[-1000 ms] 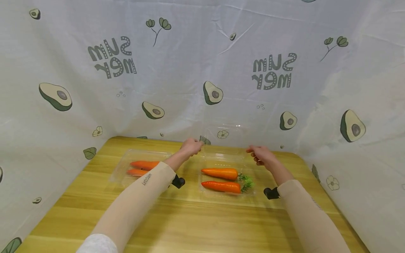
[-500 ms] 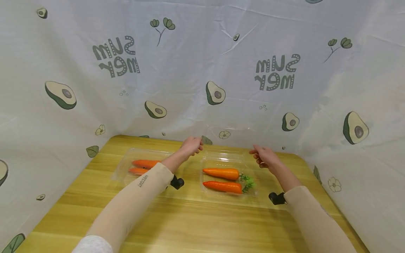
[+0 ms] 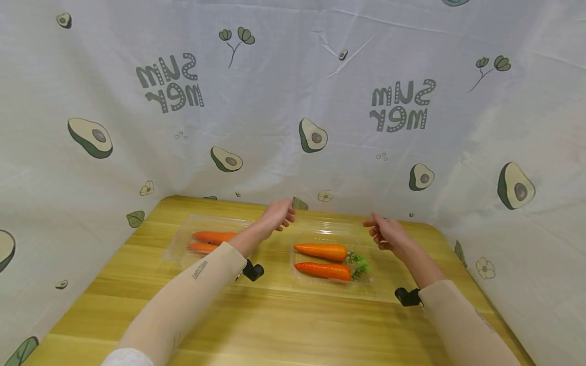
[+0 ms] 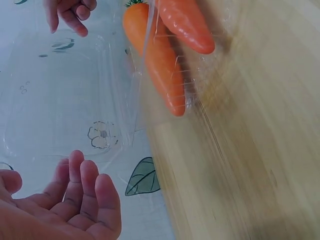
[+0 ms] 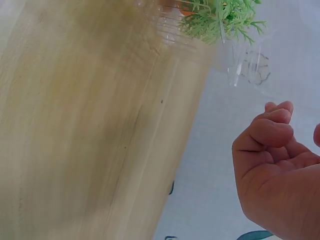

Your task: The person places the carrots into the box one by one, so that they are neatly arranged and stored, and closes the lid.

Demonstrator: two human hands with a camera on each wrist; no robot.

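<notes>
A clear plastic clamshell box (image 3: 320, 236) holds two orange carrots (image 3: 322, 251) with green tops pointing right. Its transparent lid (image 4: 55, 100) is swung back toward the curtain, as the left wrist view shows best. My left hand (image 3: 276, 216) is off the lid's left side, palm turned up with fingers gently bent around nothing. On the opposite side, my right hand (image 3: 386, 234) hovers to the right of the lid, fingers loosely curled. Nothing is in it in the right wrist view, where the hand (image 5: 275, 165) appears beside the box's green carrot tops (image 5: 225, 20).
A second clear box (image 3: 178, 244) with two carrots (image 3: 215, 237) stands at the left, partly hidden by my left arm. The wooden table (image 3: 293, 325) ends at a printed curtain (image 3: 256, 112) behind. A black wrist camera (image 3: 407, 297) sits at my right wrist.
The clear lid, seen upright between my hands a second ago, has tipped farther back. My right hand has moved slightly right, away from it; the left fingers have loosened. The carrots stay put.
</notes>
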